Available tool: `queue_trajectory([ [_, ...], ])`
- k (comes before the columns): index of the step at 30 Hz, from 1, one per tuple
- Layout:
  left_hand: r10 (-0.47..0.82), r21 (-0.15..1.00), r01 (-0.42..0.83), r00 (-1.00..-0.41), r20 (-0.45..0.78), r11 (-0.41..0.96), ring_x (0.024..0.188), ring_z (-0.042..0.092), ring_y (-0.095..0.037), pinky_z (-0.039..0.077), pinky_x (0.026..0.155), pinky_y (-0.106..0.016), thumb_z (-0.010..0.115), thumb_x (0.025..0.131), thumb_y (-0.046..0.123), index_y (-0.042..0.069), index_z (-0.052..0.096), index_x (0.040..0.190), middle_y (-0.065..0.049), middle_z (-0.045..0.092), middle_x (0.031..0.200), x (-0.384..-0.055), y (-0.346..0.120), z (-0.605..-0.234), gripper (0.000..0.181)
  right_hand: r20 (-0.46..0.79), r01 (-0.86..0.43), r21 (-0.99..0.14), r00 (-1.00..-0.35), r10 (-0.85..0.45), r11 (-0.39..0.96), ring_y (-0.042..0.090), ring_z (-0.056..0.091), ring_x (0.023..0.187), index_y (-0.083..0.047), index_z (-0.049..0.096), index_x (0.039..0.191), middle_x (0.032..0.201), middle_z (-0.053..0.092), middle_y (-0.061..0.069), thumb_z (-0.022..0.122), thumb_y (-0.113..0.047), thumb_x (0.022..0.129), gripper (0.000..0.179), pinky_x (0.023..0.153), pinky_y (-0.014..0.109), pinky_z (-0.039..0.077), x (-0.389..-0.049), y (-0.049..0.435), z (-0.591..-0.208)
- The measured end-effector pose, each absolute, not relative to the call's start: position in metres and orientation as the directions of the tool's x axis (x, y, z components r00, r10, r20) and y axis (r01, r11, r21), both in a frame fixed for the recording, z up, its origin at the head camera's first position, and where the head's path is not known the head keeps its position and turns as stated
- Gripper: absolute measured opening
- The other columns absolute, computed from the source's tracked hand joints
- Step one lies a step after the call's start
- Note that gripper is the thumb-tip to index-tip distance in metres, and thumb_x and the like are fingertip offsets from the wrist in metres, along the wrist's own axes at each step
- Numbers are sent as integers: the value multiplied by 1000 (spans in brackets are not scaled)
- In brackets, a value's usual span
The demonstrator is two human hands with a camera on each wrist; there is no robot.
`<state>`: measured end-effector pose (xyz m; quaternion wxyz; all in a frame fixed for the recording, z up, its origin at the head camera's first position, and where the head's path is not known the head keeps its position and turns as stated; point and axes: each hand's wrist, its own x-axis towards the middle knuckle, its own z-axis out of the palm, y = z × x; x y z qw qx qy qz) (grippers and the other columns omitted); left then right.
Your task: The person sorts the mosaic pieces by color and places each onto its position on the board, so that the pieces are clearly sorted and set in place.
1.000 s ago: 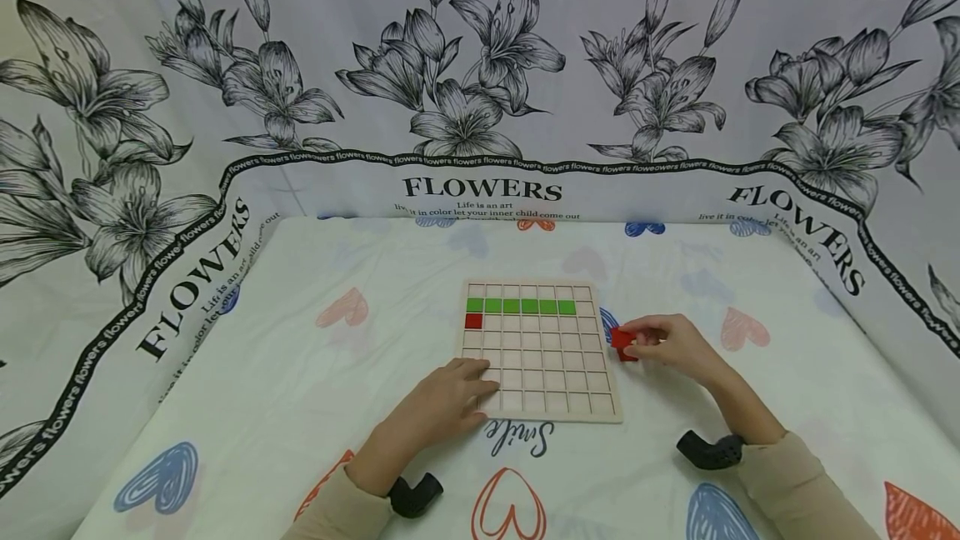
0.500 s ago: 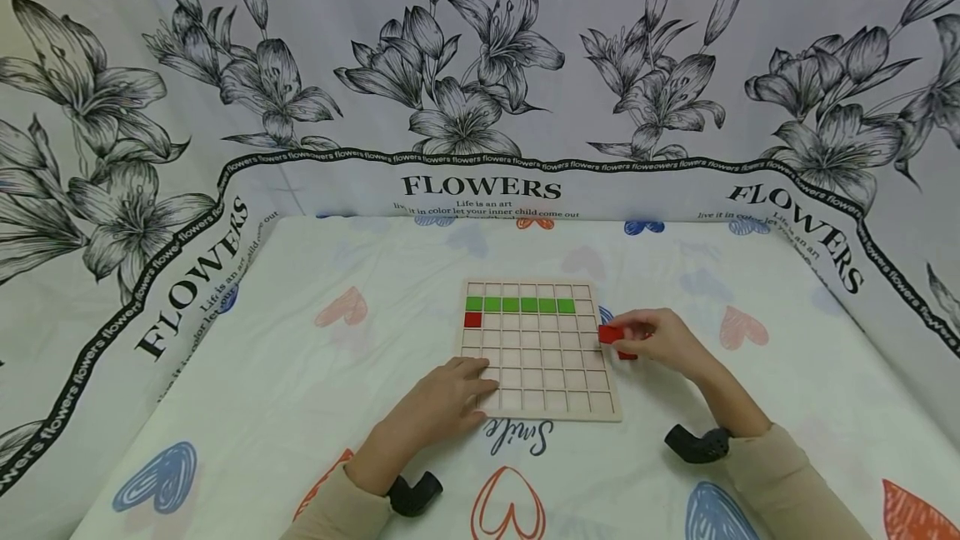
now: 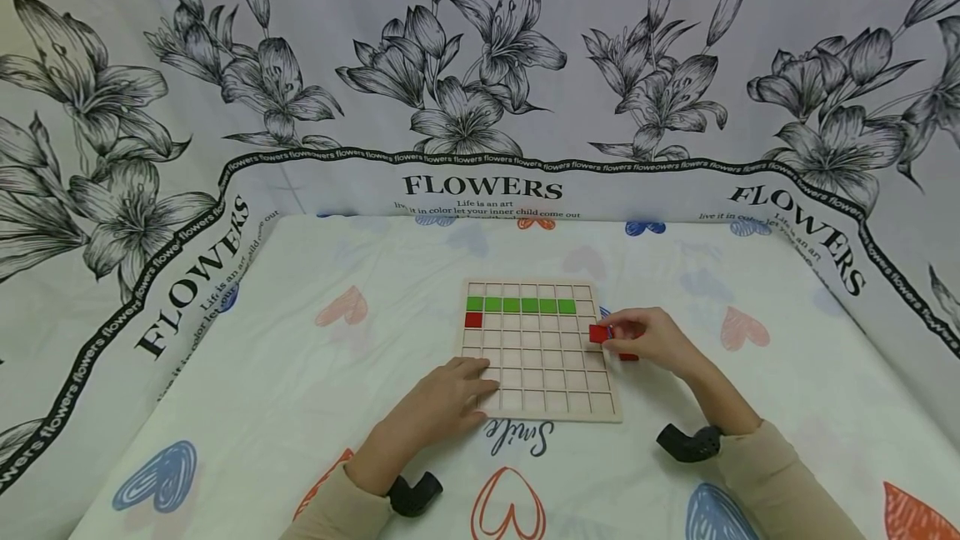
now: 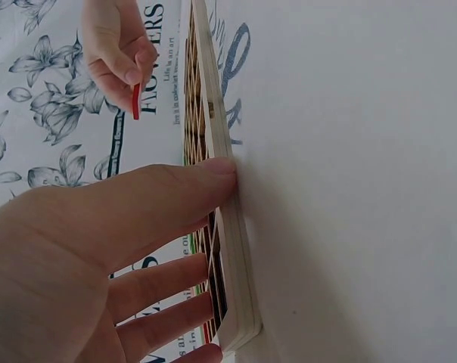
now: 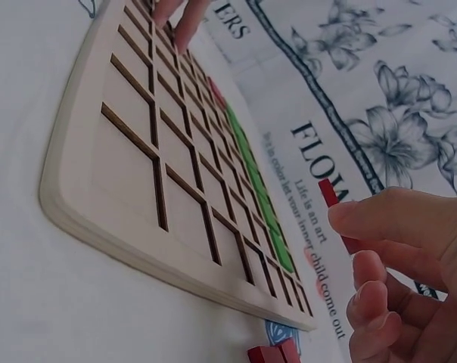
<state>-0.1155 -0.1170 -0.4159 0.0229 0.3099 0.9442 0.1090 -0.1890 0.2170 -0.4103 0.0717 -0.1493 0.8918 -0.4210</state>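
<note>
Lettering in our view.
We read "FLOWERS", "Life is an art" and a band of "flowers" on the backdrop, mid-frame; upside-down "Smile" on the tablecloth, lower centre.

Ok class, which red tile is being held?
The red tile pinched by the right hand; one other sits in the grid board, others lie beside it.

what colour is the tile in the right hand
Red; the tile in the right hand shows best in the head view.
</note>
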Motion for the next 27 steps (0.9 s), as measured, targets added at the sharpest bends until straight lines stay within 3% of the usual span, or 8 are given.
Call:
queue_trajectory([
  [27,594,219,584,-804,25,781,127,54,-28,51,101,-44,72,84,28,16,69,120,-10,59,136,-115,-117,-414,38,-28,-187,-789,-941,-338,585,8,46,67,2,69,110,76,52,3,76,-12,80,34,52,20,39,-194,192,-407],
])
